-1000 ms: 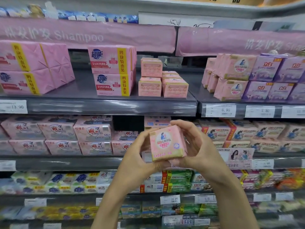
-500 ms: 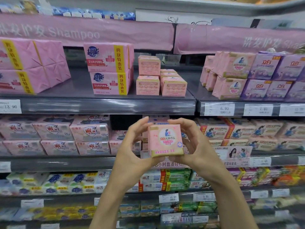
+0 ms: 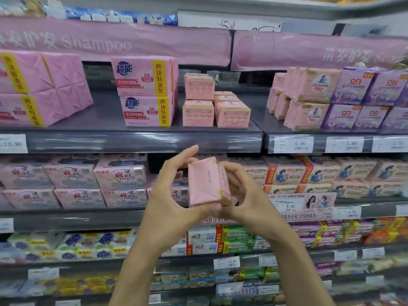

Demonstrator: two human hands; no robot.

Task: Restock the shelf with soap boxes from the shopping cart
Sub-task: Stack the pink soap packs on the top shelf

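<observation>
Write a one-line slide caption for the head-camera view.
Left hand and right hand hold a pink soap box in front of stocked soap shelves.

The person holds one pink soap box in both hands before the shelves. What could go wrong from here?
1. The soap box is tilted and gripped only at its edges by the left hand and right hand; it may slip and fall.
2. The small pink boxes and the pink packs above the 6.90 tag look alike, so it might be put in the wrong stack.
</observation>
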